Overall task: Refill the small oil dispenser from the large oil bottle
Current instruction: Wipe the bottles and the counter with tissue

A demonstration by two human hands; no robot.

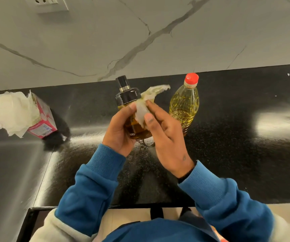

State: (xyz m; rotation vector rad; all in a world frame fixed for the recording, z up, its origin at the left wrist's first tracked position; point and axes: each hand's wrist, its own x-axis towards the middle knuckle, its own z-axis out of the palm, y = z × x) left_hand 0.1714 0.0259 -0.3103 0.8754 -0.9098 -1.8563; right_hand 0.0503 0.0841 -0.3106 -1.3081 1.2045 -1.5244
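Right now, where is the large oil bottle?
The oil bottle stands capped on the black counter, right of centre, just behind the right hand and beside the dispenser.

Black counter [245, 154] carries oil bottle [184, 105] and tissue box [42, 119].

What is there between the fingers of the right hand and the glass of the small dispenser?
In the head view, a crumpled tissue lies between the right hand and the oil dispenser, which the left hand grips.

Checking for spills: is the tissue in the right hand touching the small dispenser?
Touching. The head view shows the right hand pressing the tissue against the dispenser.
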